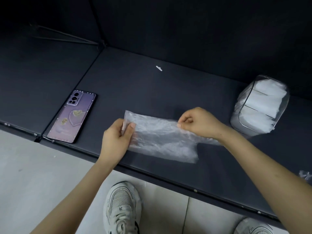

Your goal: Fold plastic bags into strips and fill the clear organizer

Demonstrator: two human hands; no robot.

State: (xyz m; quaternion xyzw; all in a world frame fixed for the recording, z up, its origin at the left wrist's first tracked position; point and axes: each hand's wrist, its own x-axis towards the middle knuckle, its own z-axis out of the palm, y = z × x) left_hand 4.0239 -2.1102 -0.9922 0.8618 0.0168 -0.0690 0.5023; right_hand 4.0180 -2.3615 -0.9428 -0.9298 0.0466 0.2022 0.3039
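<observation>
A thin clear plastic bag [162,139] lies spread on the dark table, crinkled and roughly rectangular. My left hand [116,137] pinches its left edge between thumb and fingers. My right hand [199,122] pinches the bag's top edge near the right side, lifting it slightly. The clear organizer [260,105] lies tilted at the right of the table, packed with white folded bags behind its transparent wall.
A purple phone [72,117] lies face down at the table's left. A small white scrap [159,68] rests further back. Another bit of plastic [306,176] shows at the right edge. Dark walls enclose the table; white shoes [122,208] stand on the floor below.
</observation>
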